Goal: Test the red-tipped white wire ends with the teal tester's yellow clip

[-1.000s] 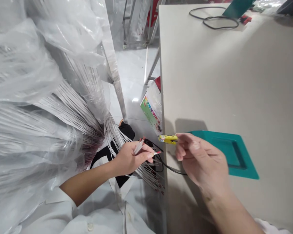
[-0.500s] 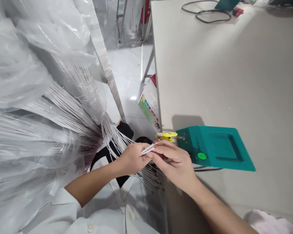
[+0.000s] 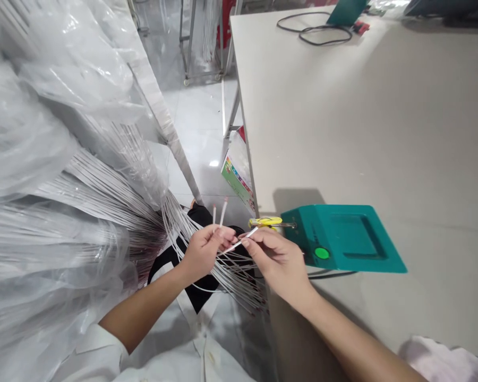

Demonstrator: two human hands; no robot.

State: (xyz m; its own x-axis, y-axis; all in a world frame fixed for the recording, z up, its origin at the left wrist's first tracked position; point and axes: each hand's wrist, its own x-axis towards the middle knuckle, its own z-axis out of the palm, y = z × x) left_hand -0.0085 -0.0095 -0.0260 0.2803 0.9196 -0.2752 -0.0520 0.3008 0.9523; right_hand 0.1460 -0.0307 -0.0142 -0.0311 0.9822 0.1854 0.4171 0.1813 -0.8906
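My left hand [image 3: 203, 248] is closed around a few thin white wires [image 3: 219, 213] whose red-tipped ends stick up above its fingers. My right hand [image 3: 271, 255] pinches one white wire [image 3: 245, 237] that runs back toward the left hand. Both hands meet just off the table's left edge. A yellow clip [image 3: 265, 222] on a short metal pin juts from the left side of a teal box [image 3: 338, 239] with a green button [image 3: 322, 253], right above my right hand. A big bundle of white wires [image 3: 115, 185] fans out from the left.
Clear plastic bags [image 3: 43, 106] cover the wire bundles at left. The grey table [image 3: 362, 122] holds a coiled black cable [image 3: 314, 33] at its far end. A colourful carton [image 3: 237, 178] stands on the floor by the table leg. A pale cloth [image 3: 446, 363] lies at bottom right.
My right hand let go of the yellow clip and came to the left hand, where it took one wire. The left hand turned, so its wire ends now point up.
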